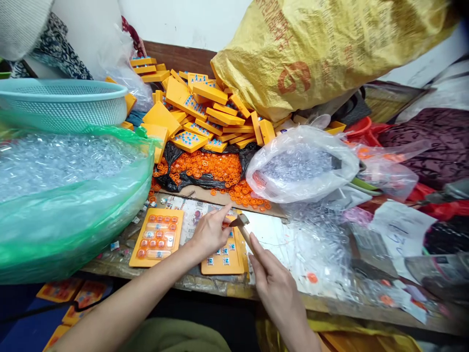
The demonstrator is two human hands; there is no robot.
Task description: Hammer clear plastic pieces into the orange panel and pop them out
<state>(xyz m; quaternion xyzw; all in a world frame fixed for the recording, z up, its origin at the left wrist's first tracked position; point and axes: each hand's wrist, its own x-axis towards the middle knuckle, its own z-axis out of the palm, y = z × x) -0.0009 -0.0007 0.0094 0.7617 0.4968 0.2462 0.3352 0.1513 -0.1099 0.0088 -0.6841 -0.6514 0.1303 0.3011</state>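
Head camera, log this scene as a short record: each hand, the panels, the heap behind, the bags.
Right hand: gripping a hammer by its handle
Left hand: over a yellow panel; any grip unclear
Second yellow panel: farther left, set with orange pieces
Behind: heaped yellow panels, loose orange rings in front
Green bag: left side, clear pieces inside
White bag: right side, clear pieces inside

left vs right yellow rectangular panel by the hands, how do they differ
The left yellow rectangular panel carries orange round caps; the right yellow rectangular panel shows blue-and-white pieces, uncapped where visible. The left hand hides the right panel's upper part; the left panel's face is mostly visible. Both lie flat.
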